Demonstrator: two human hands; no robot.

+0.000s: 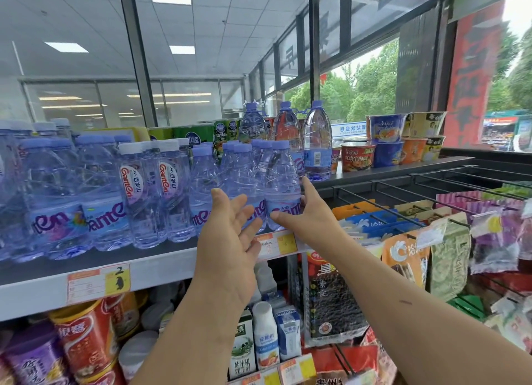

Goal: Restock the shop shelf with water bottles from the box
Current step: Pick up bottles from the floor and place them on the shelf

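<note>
A row of clear water bottles with pale blue caps (100,189) stands on the grey shop shelf (161,266). The rightmost water bottle (283,180) stands upright at the shelf's right end. My right hand (312,212) wraps its lower part, thumb across the label and fingers up its right side. My left hand (230,235) is spread with fingers apart, its fingertips against the neighbouring bottle (244,177), and holds nothing. The box is not in view.
Three large water bottles (316,143) and instant noodle cups (385,143) stand on a higher ledge behind. Snack bags (449,249) hang on wire hooks to the right. Cans (83,341) and milk cartons (241,347) fill the shelf below.
</note>
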